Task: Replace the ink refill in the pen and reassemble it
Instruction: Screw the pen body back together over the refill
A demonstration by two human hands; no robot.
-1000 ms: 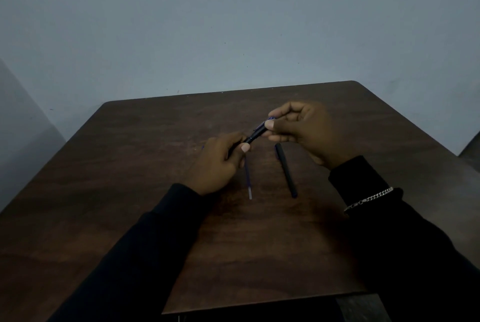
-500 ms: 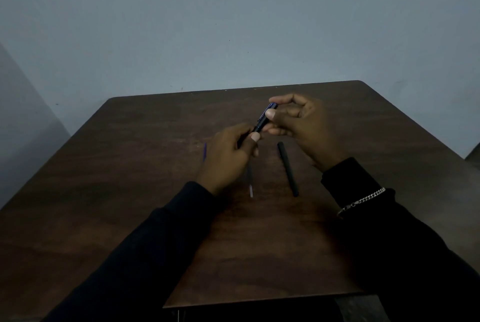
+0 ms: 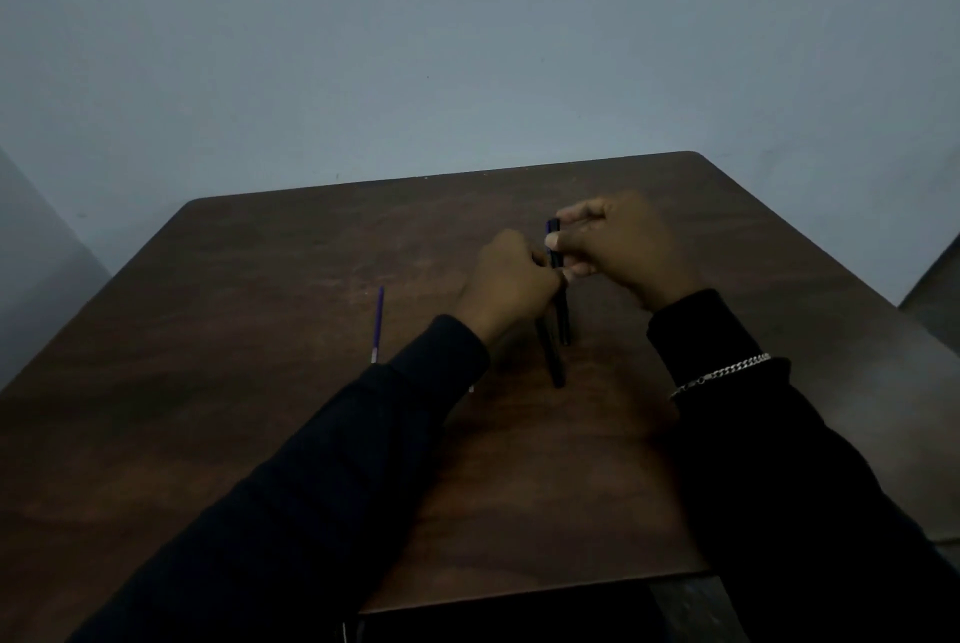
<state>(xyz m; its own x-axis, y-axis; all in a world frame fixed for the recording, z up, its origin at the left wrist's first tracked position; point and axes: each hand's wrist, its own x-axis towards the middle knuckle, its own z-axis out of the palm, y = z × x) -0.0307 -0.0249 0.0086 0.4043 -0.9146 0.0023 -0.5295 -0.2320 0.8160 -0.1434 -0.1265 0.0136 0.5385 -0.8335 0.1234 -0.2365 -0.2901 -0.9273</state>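
Head view, dim light: both hands meet over the far middle of the dark wooden surface (image 3: 260, 382). The left hand (image 3: 506, 279) has its fingers curled round the middle of the black pen (image 3: 556, 255), which points away from the person. The right hand (image 3: 618, 247) pinches the pen's far end between thumb and fingers. The pen's near end sticks out below the left hand; whether it touches the surface is hard to tell. Just beside it, nearer the person, a separate black pen part (image 3: 550, 356) lies on the surface. A thin blue refill (image 3: 377, 325) lies well apart to the left. Dark sleeves cover both arms, and a silver chain bracelet (image 3: 719, 375) sits on the right wrist.
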